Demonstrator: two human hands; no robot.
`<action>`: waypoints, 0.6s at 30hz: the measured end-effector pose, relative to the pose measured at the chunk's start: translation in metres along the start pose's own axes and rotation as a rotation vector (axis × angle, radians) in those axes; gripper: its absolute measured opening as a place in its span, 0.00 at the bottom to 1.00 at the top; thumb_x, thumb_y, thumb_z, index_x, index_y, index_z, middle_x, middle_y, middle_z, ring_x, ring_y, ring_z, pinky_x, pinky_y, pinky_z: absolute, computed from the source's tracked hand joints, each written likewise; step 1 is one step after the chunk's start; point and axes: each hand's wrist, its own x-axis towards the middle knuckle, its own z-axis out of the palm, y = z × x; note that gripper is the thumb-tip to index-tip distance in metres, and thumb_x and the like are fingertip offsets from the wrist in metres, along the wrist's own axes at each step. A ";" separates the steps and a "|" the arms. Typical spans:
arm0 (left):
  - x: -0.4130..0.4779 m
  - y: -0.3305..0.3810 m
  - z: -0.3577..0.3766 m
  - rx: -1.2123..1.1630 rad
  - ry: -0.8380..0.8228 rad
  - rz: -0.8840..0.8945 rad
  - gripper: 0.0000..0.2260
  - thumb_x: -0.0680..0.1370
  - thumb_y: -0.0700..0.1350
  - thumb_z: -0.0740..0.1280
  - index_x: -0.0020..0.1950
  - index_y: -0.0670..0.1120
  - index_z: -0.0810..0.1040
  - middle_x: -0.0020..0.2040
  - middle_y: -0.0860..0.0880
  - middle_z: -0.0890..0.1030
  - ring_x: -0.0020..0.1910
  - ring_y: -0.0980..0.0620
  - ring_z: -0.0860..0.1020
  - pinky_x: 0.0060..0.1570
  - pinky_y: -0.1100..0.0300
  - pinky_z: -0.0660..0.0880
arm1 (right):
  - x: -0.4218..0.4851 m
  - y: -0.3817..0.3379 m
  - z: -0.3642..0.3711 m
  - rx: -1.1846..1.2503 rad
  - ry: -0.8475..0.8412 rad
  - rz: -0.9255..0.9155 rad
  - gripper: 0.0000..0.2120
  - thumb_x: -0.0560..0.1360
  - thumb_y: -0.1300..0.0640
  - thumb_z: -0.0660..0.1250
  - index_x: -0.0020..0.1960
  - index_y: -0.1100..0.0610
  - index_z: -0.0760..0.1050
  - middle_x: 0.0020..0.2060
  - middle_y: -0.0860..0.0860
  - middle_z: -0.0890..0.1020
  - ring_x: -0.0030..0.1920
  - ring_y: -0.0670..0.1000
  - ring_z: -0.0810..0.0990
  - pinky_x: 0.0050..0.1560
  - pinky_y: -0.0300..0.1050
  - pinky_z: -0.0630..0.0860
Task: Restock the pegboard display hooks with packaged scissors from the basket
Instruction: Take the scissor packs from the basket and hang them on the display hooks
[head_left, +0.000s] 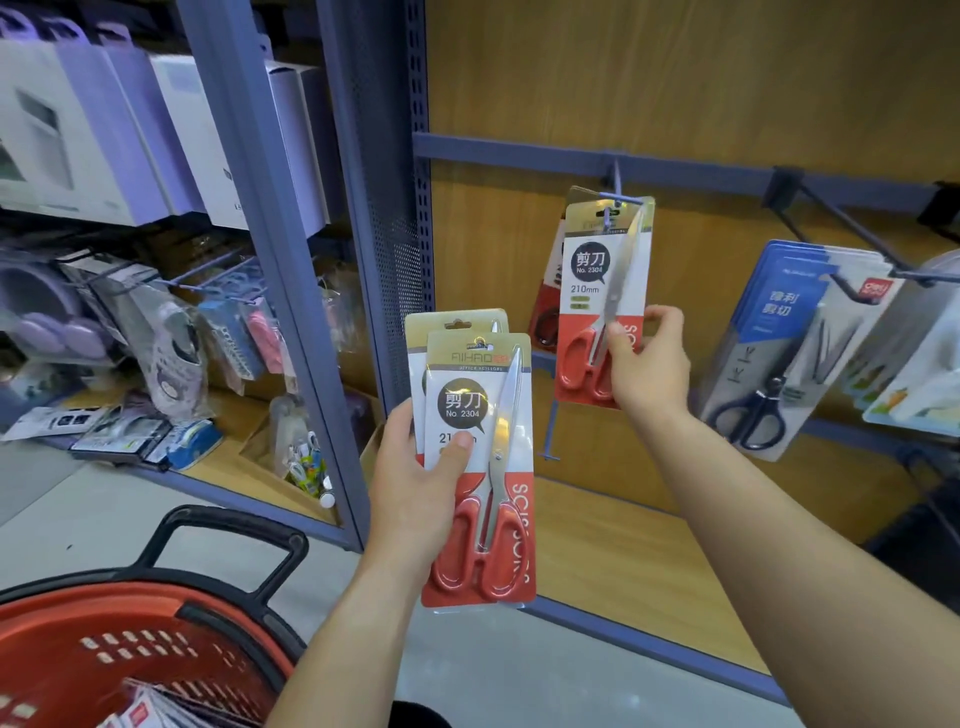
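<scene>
Facing a wood-backed display panel (727, 78), edged by a blue perforated upright (384, 260) and crossed by a blue rail (519, 148). To the left, shelves of white boxes (78, 130) above pegs of mixed stationery. Lower left, a red shopping basket (156, 597) with its black handle (228, 525) raised and a few carded packs (145, 712) lying in the bottom. Far right on the panel, blue-carded black-handled scissors (779, 353) hanging from a black hook. In the middle, two held packs of red-handled scissors (483, 467), stacked one behind the other and kept upright below the rail, clamped in the left hand (415, 483) with the thumb pressed across the front card. Higher up, a hanging pack of red-handled scissors (597, 301), pinched at its lower half by the right hand (649, 364), thumb on the front and fingers curled round the right edge. Behind that one, another red-handled pack (545, 312), partly hidden. At the top, the grey wire hook (618, 192) reaching out from the rail, its tip crossing the front pack's hang slot, seemingly threaded through.
</scene>
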 end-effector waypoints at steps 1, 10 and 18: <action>0.000 0.000 0.000 0.007 0.004 -0.005 0.15 0.81 0.42 0.70 0.59 0.62 0.75 0.55 0.56 0.85 0.52 0.55 0.85 0.49 0.52 0.84 | 0.000 0.003 0.000 -0.044 -0.002 0.019 0.21 0.81 0.49 0.68 0.69 0.55 0.66 0.52 0.54 0.81 0.53 0.56 0.81 0.54 0.51 0.76; 0.001 0.000 0.002 -0.070 -0.008 -0.011 0.16 0.80 0.37 0.70 0.62 0.57 0.76 0.55 0.54 0.86 0.53 0.52 0.85 0.54 0.48 0.83 | -0.133 0.005 -0.019 0.229 -0.590 0.110 0.07 0.77 0.56 0.74 0.52 0.52 0.79 0.43 0.45 0.85 0.43 0.48 0.83 0.46 0.53 0.82; -0.001 0.001 0.004 -0.104 0.024 0.017 0.12 0.81 0.40 0.71 0.58 0.57 0.77 0.53 0.53 0.86 0.51 0.53 0.86 0.46 0.58 0.84 | -0.140 0.007 -0.017 0.168 -0.491 0.060 0.14 0.72 0.63 0.78 0.53 0.51 0.79 0.44 0.50 0.86 0.40 0.53 0.87 0.44 0.55 0.85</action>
